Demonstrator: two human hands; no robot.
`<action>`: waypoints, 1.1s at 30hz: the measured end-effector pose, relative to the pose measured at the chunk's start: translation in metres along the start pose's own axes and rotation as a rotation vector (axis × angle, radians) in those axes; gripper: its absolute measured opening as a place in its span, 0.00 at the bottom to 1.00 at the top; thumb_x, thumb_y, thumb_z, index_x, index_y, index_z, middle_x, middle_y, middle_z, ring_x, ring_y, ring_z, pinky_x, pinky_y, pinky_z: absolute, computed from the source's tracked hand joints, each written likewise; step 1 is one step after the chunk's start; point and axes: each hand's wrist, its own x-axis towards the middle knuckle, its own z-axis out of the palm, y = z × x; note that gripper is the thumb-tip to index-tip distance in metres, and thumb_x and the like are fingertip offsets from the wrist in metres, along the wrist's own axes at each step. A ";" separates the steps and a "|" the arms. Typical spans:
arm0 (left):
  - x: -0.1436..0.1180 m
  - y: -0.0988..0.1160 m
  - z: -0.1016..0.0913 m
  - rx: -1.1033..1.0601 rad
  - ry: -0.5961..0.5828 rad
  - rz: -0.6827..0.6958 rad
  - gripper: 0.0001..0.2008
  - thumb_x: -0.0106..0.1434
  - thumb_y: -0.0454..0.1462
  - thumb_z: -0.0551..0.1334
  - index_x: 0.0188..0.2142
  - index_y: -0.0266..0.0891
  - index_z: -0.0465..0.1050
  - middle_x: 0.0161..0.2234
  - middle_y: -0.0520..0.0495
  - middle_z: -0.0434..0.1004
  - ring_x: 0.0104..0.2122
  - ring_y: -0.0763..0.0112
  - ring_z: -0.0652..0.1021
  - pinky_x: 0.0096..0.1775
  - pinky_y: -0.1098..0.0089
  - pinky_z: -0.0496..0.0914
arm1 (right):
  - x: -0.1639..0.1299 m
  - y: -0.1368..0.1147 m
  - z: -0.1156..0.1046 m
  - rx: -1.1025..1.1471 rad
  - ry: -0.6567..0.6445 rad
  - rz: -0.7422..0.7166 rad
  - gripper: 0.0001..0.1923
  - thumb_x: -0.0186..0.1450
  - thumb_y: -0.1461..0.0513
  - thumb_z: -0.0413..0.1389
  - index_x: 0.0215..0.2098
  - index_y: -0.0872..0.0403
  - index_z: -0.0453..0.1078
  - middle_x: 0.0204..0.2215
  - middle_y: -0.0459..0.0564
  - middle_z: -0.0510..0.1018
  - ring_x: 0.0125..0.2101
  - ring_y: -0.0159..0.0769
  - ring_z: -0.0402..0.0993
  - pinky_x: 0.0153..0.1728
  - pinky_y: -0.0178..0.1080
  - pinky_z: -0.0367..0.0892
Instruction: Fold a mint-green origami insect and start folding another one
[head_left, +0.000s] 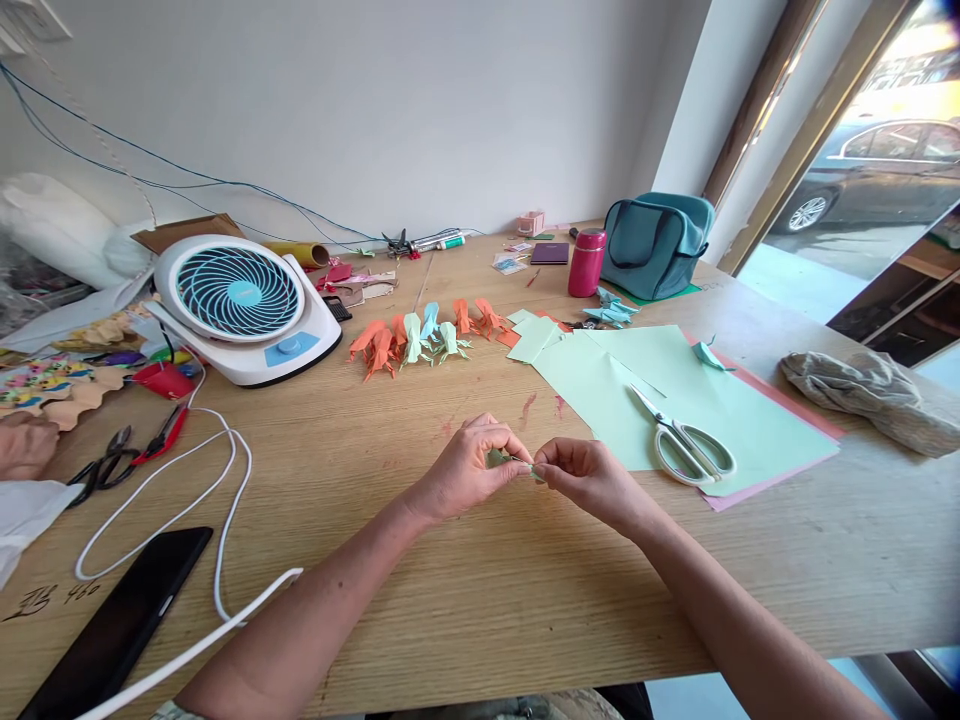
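Note:
My left hand (pixel 471 468) and my right hand (pixel 585 475) meet over the wooden table (pixel 465 600), both pinching a small pale green folded paper piece (pixel 504 459) between the fingertips. Most of the paper is hidden by my fingers. Just right of my hands lie large light green paper sheets (pixel 660 390) with white-handled scissors (pixel 686 440) on top. Farther back sits a row of several folded orange and pale green paper figures (pixel 420 340).
A white and blue desk fan (pixel 244 305) stands back left, its white cable (pixel 217 500) looping past a black phone (pixel 112 625). Black scissors (pixel 109 465), a pink bottle (pixel 586 262), a teal bag (pixel 654 243) and a grey cloth (pixel 870 395) lie around. Another person's hand (pixel 26 445) rests at the left edge.

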 end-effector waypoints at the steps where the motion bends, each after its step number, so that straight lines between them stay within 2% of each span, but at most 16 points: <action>1: 0.000 0.000 0.000 -0.001 0.001 0.013 0.03 0.61 0.36 0.68 0.31 0.41 0.78 0.29 0.50 0.78 0.36 0.67 0.72 0.46 0.64 0.64 | 0.000 0.000 0.000 0.004 -0.011 0.006 0.14 0.63 0.52 0.56 0.31 0.54 0.70 0.23 0.43 0.70 0.23 0.29 0.59 0.23 0.34 0.53; 7: 0.000 -0.004 0.000 0.040 -0.007 0.153 0.04 0.63 0.39 0.67 0.32 0.42 0.79 0.29 0.50 0.78 0.36 0.67 0.71 0.48 0.64 0.63 | -0.001 -0.003 0.000 0.013 -0.044 0.040 0.12 0.64 0.54 0.56 0.29 0.54 0.70 0.24 0.43 0.72 0.23 0.29 0.61 0.24 0.34 0.54; 12: 0.000 -0.008 0.002 0.011 0.047 0.197 0.04 0.62 0.39 0.67 0.32 0.42 0.79 0.29 0.50 0.79 0.36 0.67 0.71 0.49 0.63 0.62 | -0.002 -0.004 -0.001 0.047 -0.054 0.042 0.14 0.64 0.53 0.55 0.29 0.54 0.70 0.25 0.46 0.74 0.25 0.31 0.63 0.25 0.34 0.56; 16: 0.000 -0.010 0.003 -0.026 0.062 0.178 0.05 0.62 0.40 0.68 0.31 0.42 0.80 0.28 0.50 0.80 0.35 0.67 0.72 0.49 0.62 0.63 | -0.002 -0.003 0.000 0.014 -0.045 0.015 0.15 0.65 0.52 0.55 0.28 0.54 0.70 0.24 0.45 0.73 0.23 0.30 0.61 0.23 0.34 0.55; 21: 0.000 -0.010 0.005 -0.082 0.051 0.151 0.05 0.60 0.39 0.69 0.30 0.41 0.80 0.28 0.49 0.79 0.35 0.67 0.72 0.45 0.64 0.64 | -0.004 -0.007 0.005 -0.169 0.062 -0.112 0.10 0.64 0.59 0.54 0.26 0.54 0.69 0.23 0.44 0.72 0.25 0.31 0.64 0.27 0.34 0.59; 25: 0.000 -0.011 0.008 -0.124 0.044 0.101 0.03 0.59 0.36 0.70 0.30 0.40 0.80 0.29 0.48 0.79 0.36 0.66 0.72 0.45 0.65 0.64 | -0.005 -0.009 0.008 -0.226 0.092 -0.178 0.08 0.63 0.63 0.53 0.27 0.54 0.69 0.22 0.44 0.73 0.25 0.31 0.65 0.28 0.34 0.61; 29: -0.001 -0.011 0.009 -0.155 0.037 0.068 0.03 0.60 0.36 0.70 0.31 0.39 0.80 0.30 0.47 0.79 0.37 0.66 0.73 0.45 0.65 0.65 | -0.005 -0.008 0.009 -0.220 0.118 -0.167 0.08 0.63 0.64 0.53 0.26 0.54 0.68 0.22 0.44 0.73 0.24 0.30 0.64 0.28 0.34 0.60; 33: -0.001 -0.012 0.007 -0.182 0.038 0.068 0.05 0.61 0.38 0.69 0.32 0.39 0.80 0.31 0.47 0.78 0.37 0.67 0.73 0.46 0.64 0.64 | -0.003 -0.004 0.005 -0.074 0.064 -0.090 0.07 0.64 0.60 0.55 0.29 0.54 0.70 0.24 0.44 0.74 0.25 0.31 0.64 0.27 0.34 0.58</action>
